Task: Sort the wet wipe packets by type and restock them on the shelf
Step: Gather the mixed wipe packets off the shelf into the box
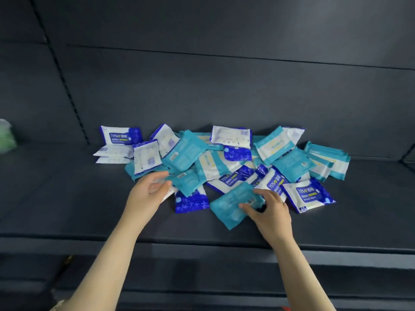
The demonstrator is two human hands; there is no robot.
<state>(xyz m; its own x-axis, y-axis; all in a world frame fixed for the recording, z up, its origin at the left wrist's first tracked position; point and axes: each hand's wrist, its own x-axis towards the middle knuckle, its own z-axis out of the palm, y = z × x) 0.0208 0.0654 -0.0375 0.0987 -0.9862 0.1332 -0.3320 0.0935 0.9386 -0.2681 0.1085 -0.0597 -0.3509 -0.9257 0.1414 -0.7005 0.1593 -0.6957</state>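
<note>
A mixed heap of wet wipe packets lies on the dark shelf [67,198]: several dark blue and white ones such as the packet [308,196] at the front right, and several teal ones such as the packet [185,153] in the middle. My right hand [268,212] grips a teal packet [231,205] at the heap's front edge, fingers curled over its barcode end. My left hand [149,190] reaches into the heap's left front, fingers round a white packet end [167,194] beside another teal packet [187,181].
A small stack of blue and white packets [114,151] lies at the heap's left end. A blurred green object [6,136] sits at the far left edge. The shelf's back panel [224,86] rises behind the heap. A lower shelf edge [202,254] runs across below my arms.
</note>
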